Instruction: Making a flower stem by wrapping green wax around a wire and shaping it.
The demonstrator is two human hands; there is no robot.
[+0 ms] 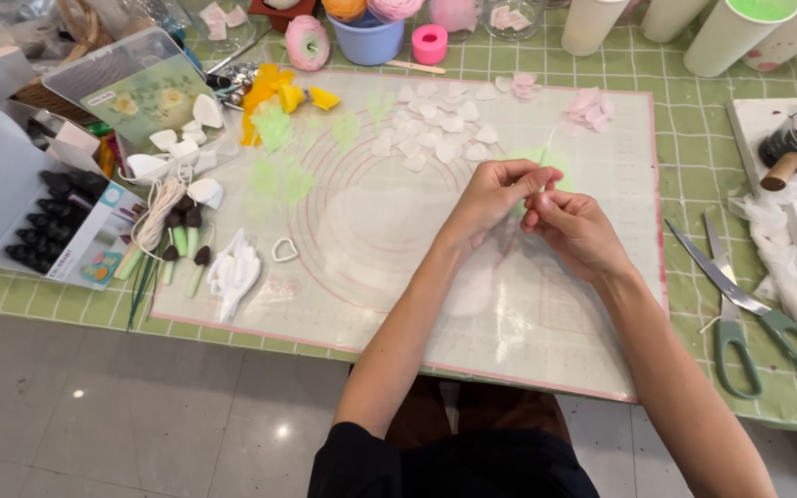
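My left hand (495, 192) and my right hand (576, 231) meet over the translucent work mat (389, 277), fingertips pinched together on a thin pale wire stem (546, 148) with a small light green piece. What lies between the fingertips is mostly hidden. White petal pieces (435, 129) lie scattered just beyond the hands, with pink petals (588, 106) to the far right of the mat and green leaf pieces (279, 152) to the left.
Green-handled scissors (740, 304) lie right of the mat. A box of dark-tipped tools (48, 221), green stems (177, 254) and white shapes (232, 272) sit at left. Cups (731, 32), a blue bowl (368, 41) and pink tape rolls (429, 43) line the far edge.
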